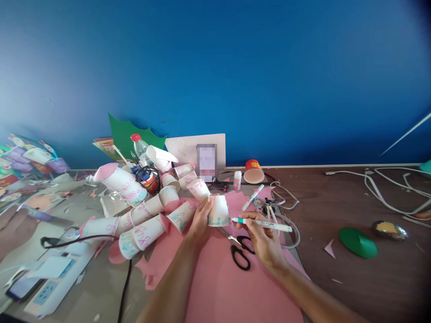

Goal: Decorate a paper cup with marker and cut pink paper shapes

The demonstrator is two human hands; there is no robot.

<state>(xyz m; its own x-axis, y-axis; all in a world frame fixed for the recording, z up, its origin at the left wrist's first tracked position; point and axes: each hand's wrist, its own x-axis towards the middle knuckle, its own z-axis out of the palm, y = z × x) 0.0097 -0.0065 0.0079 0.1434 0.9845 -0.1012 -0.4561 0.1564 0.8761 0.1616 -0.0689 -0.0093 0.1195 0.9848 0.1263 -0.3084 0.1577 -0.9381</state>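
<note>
My left hand (201, 218) is closed around a white paper cup (218, 211) that lies on its side, with teal and pink marks near its rim. My right hand (261, 238) grips a white marker with a teal tip (261, 223); the tip touches the cup's lower edge. Both hands hover over a pink paper sheet (218, 282). Black scissors (239, 253) lie on the sheet just under the right hand. Several more decorated paper cups (144, 224) lie in a pile to the left.
A red cup (253, 171), a small glue bottle (237, 180), a water bottle (139, 146) and green paper (128, 132) stand by the blue wall. White cables (387, 188) and a green paper cone (357, 242) lie right. Another person's hand (15, 229) shows far left.
</note>
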